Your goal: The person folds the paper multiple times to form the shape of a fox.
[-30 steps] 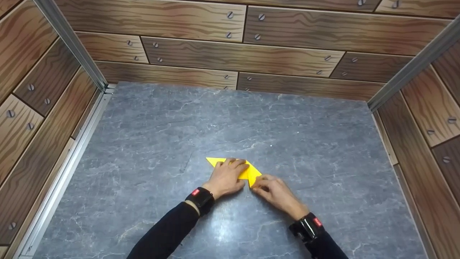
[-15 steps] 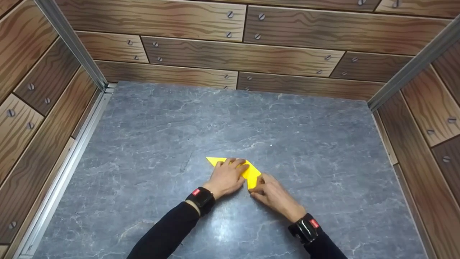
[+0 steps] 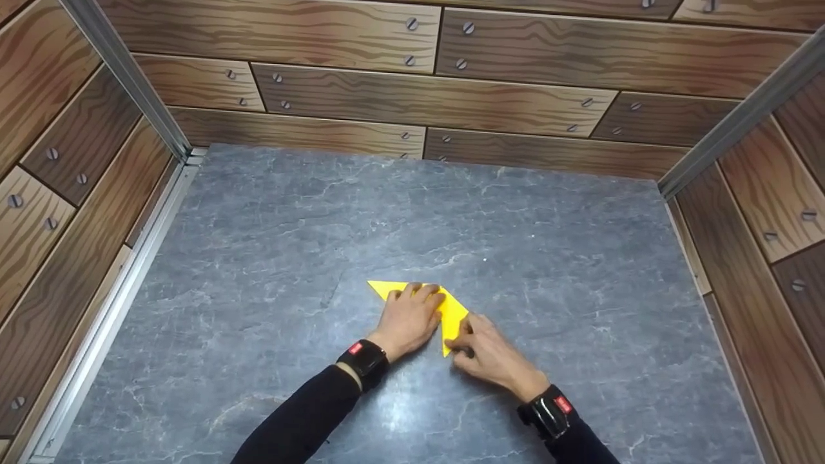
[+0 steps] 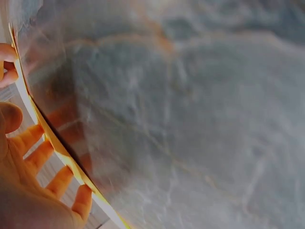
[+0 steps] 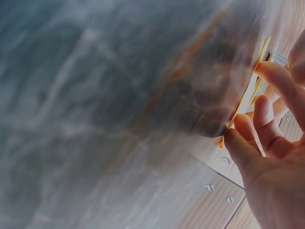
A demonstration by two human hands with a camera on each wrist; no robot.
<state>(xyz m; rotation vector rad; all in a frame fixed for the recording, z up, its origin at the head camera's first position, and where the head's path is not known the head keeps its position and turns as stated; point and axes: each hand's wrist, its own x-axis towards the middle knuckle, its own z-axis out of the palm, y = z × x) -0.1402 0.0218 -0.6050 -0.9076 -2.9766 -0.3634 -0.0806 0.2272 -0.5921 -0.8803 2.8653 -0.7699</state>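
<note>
A folded piece of yellow paper (image 3: 455, 314) lies on the grey marbled tabletop, with one point toward the left and another toward the person. My left hand (image 3: 407, 317) rests across its middle, fingers spread and fingertips pressing it down. In the left wrist view the paper (image 4: 61, 149) shows edge-on under those fingertips. At the near right flap, my right hand (image 3: 493, 351) has thumb and fingers curled in and grips the paper close to its lower point. The right wrist view shows thumb and fingertips at the edge of the paper (image 5: 247, 98). The left palm hides the paper's centre.
Wood-plank patterned panels (image 3: 361, 90) wall the tabletop (image 3: 290, 212) at the back and both sides. Metal rails (image 3: 122, 283) run along the left edge, and posts stand in the back corners. Both wrists wear black bands (image 3: 548, 411).
My right hand has shifted slightly left and toward the person. The right flap of paper now reaches farther down, its point uncovered. The left hand stays pressed nearly in place.
</note>
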